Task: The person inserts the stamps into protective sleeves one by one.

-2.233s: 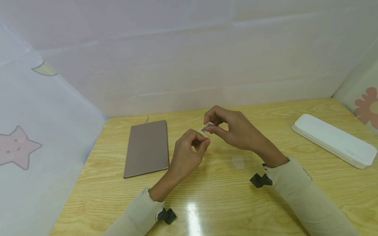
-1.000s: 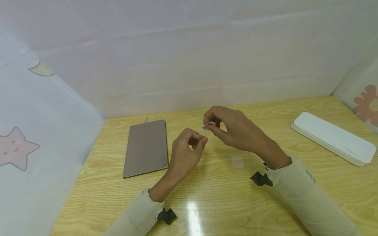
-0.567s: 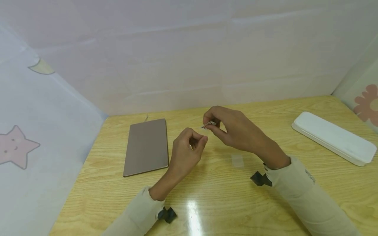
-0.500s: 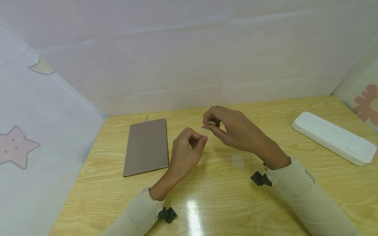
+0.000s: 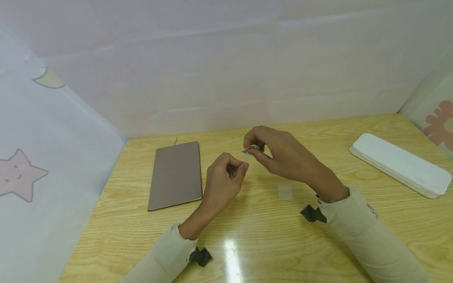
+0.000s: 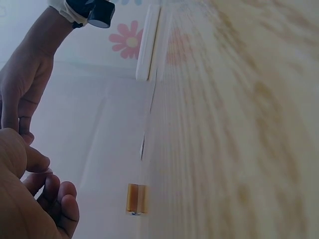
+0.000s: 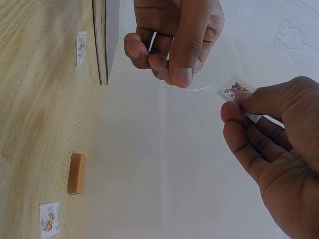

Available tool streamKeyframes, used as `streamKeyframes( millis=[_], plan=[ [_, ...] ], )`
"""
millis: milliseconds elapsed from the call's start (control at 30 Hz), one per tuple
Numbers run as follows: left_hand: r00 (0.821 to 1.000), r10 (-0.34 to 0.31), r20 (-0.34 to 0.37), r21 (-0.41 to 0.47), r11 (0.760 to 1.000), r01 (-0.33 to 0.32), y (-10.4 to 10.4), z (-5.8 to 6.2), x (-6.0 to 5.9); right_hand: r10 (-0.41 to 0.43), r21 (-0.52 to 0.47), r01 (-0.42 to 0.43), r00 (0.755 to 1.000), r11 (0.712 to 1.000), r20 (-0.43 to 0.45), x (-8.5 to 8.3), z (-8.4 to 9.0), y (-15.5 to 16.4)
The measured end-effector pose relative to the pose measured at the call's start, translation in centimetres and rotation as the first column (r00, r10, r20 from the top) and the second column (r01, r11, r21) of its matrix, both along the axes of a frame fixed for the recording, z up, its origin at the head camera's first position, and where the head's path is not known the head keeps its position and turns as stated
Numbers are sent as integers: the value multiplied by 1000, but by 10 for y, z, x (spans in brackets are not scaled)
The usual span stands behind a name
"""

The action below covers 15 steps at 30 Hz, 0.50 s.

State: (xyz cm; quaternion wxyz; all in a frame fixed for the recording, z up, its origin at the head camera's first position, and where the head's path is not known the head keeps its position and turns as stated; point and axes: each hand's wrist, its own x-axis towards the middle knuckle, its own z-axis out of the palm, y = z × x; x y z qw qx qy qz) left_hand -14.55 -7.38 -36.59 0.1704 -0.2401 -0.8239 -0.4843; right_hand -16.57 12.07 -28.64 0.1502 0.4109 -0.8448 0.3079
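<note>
My right hand (image 5: 255, 150) hovers above the wooden table (image 5: 269, 236) and pinches a small colourful stamp (image 5: 249, 149) between thumb and forefinger. The right wrist view shows the stamp (image 7: 232, 89) sticking out past the fingertips (image 7: 234, 112). My left hand (image 5: 237, 167) is a little lower and to the left, its fingers curled against the thumb. In the right wrist view it (image 7: 169, 69) seems to pinch a thin clear film (image 7: 185, 88), seen only as a faint curved edge. The two hands do not touch.
A flat brown tablet-like slab (image 5: 175, 175) lies at the left, and a long white case (image 5: 400, 165) at the right. A small clear rectangle (image 5: 284, 192) lies under my right wrist. The right wrist view shows two loose stamps (image 7: 49, 218) (image 7: 80, 47) and a small amber block (image 7: 76, 173).
Since 2.2 s ago the stamp has pulled away from my left fingertips and turned nearly edge-on. Over the last second both hands have stayed almost still.
</note>
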Motion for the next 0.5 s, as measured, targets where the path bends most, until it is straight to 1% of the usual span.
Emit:
streamKeyframes(
  millis=[500],
  plan=[
    [1000,6,4,7,1000,-6,2,1,1,1,3,-1,999,1000,32,-1,-4,-2]
  ],
)
